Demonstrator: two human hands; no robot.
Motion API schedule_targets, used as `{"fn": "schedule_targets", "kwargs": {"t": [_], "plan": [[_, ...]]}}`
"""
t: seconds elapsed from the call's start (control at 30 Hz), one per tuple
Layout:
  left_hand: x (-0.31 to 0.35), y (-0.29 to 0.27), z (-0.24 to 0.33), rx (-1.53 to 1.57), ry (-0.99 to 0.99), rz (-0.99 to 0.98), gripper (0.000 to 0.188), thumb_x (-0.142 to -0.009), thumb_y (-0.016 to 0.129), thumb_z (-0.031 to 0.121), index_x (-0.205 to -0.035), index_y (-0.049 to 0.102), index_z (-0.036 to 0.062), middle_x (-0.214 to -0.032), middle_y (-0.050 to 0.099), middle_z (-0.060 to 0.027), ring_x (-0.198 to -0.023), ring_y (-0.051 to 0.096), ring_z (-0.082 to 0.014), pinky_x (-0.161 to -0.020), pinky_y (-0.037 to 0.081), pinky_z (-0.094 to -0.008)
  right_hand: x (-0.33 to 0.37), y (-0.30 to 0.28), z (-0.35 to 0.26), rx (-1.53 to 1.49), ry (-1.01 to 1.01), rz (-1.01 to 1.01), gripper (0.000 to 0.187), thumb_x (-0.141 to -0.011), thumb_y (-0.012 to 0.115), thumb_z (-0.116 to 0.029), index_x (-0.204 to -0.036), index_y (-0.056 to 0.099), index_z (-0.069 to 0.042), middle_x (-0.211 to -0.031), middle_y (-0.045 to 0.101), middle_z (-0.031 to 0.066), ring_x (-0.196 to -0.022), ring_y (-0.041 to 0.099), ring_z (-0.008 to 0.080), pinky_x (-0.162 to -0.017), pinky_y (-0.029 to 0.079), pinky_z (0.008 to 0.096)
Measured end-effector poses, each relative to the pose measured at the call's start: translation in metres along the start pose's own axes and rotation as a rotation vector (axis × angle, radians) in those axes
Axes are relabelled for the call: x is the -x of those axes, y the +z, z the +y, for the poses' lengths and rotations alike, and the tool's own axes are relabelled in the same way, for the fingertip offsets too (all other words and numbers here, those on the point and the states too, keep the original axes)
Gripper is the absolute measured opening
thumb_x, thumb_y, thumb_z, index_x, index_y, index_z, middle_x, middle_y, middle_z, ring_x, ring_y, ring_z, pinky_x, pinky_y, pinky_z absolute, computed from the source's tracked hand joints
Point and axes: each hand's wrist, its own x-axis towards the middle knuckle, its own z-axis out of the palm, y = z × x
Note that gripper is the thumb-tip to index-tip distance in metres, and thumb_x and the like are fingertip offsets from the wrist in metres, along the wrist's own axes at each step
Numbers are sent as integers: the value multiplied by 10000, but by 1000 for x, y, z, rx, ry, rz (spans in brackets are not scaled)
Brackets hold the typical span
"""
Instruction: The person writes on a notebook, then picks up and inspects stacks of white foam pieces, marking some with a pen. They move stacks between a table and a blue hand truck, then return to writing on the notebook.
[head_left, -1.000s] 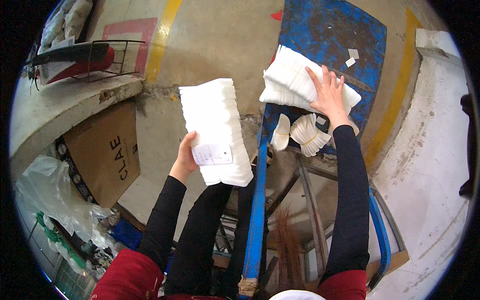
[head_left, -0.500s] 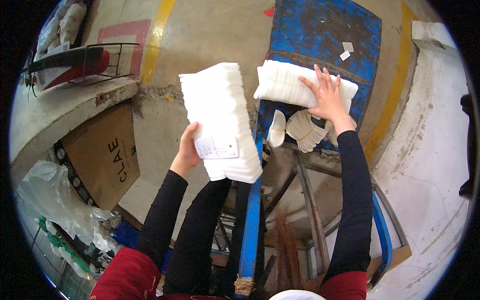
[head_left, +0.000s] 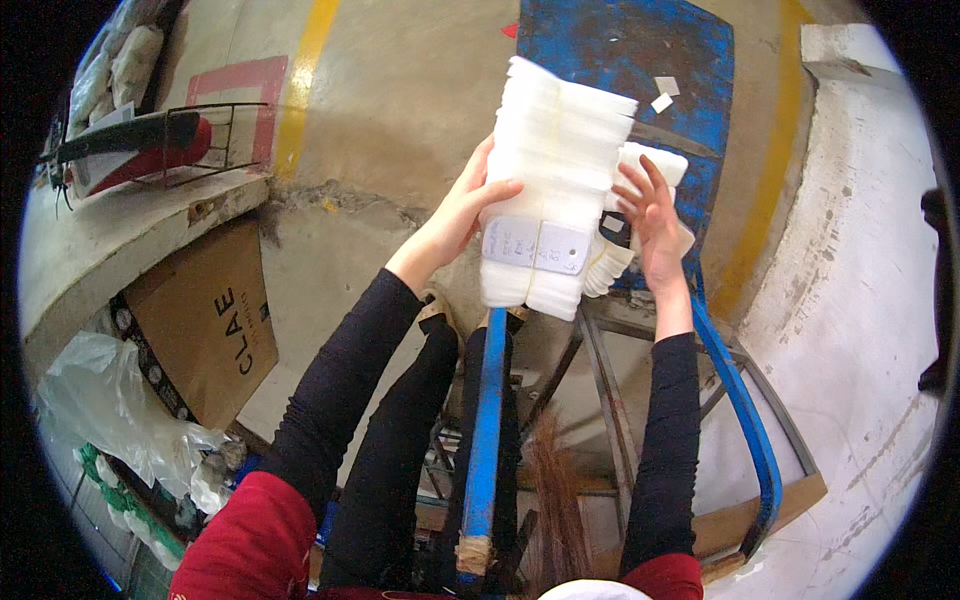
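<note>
My left hand (head_left: pixel 455 215) is closed on the left side of a tall stack of white, soft-looking layered pieces (head_left: pixel 560 150), its thumb across the front. A thin band and a handwritten white tag (head_left: pixel 535 243) are on the stack's lower part. My right hand (head_left: pixel 657 230) has its fingers apart and slightly bent, close to the stack's right edge; I cannot tell whether it touches. Behind that hand lies another white stack (head_left: pixel 655 163), mostly hidden by the held one. A small fanned-out white bundle (head_left: pixel 608 266) shows below it, partly covered.
The stacks are over a worn blue cart deck (head_left: pixel 620 60) bearing two small paper pieces (head_left: pixel 664 93). Blue rails (head_left: pixel 485 430) run toward me. At left stand a cardboard box (head_left: pixel 205 325), clear plastic sheeting (head_left: pixel 110 400) and a concrete ledge (head_left: pixel 150 235). A white wall (head_left: pixel 850 330) rises at right.
My left hand has carried the tagged stack rightward and up, over the cart. My right hand has come off the other stack and sits lower, beside the held one.
</note>
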Motion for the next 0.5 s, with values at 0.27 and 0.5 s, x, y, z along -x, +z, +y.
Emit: {"fn": "schedule_targets", "kwargs": {"t": [0.27, 0.5], "plan": [[-38, 54, -11, -214, 115, -124, 951, -825, 722, 313, -1532, 130, 79, -1515, 281, -195, -1369, 339, -280, -1121, 270, -402, 33, 5, 3, -154, 200, 127, 849, -769, 762, -273, -1458, 311, -66, -1411, 449, 113, -1236, 478, 233, -1035, 379, 353], [-16, 60, -35, -111, 26, 96, 782, -904, 587, 452, -1521, 229, 133, -1534, 300, -130, -1401, 292, -297, -1148, 179, -471, 31, -9, 5, -518, 197, 398, 649, -806, 712, -194, -1372, 419, -68, -1272, 546, 91, -1198, 502, 224, -1011, 397, 361]]}}
